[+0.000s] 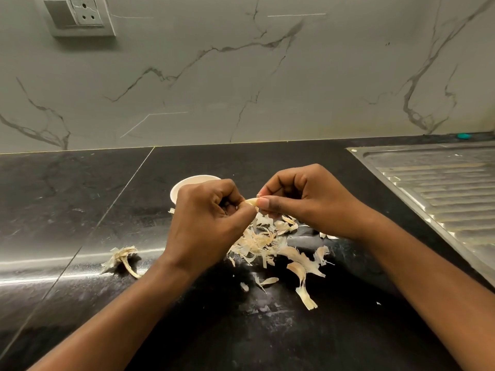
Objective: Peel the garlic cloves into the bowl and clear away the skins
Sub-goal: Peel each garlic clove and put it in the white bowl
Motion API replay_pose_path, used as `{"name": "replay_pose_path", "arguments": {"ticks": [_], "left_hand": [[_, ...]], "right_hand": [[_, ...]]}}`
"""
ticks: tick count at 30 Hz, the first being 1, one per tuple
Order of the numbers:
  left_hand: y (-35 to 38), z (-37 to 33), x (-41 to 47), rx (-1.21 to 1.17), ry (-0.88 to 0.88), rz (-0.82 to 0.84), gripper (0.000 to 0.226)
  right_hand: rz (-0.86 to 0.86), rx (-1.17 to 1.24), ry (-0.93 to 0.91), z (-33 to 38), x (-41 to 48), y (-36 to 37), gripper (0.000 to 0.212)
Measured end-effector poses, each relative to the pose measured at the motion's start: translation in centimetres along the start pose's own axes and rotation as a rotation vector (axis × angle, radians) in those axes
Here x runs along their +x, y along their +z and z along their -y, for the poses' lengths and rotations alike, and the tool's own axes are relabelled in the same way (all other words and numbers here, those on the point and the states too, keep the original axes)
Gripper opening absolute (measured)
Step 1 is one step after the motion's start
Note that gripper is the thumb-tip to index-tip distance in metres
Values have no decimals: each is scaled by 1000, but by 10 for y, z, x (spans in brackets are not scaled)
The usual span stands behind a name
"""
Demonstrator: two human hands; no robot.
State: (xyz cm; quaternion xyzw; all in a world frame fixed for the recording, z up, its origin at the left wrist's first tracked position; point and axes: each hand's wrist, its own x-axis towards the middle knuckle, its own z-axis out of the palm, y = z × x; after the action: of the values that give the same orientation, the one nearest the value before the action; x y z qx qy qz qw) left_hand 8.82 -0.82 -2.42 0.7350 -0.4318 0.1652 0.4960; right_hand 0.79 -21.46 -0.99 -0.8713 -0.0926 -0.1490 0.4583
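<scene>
The left hand [206, 223] and right hand [308, 202] pinch a garlic clove [251, 201] lying left-to-right between them, the bowl [195, 179] just beyond the left.

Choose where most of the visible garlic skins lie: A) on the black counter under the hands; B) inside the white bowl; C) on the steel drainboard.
A: the skins lie heaped on the black counter, beneath the left hand and right hand, which pinch a garlic clove.
</scene>
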Motion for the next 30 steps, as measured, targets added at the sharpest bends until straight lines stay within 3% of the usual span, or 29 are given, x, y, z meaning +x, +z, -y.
{"name": "replay_pose_path", "arguments": {"ticks": [6,11,17,21,30], "left_hand": [[1,-1,0,22,3,10,47],[1,5,-1,17,-27,17,31],[0,5,-2,58,-23,-36,36],[0,9,-1,6,-64,-49,27],[2,15,-6,-19,-110,165,11]], "right_hand": [[-11,-303,-169,-4,2,0,15],[-14,-482,-273,-4,3,3,15],[-39,-724,-349,-6,4,-1,22],[-191,-603,-298,-14,3,-15,15],[-218,-273,-221,-14,1,-9,17]]}}
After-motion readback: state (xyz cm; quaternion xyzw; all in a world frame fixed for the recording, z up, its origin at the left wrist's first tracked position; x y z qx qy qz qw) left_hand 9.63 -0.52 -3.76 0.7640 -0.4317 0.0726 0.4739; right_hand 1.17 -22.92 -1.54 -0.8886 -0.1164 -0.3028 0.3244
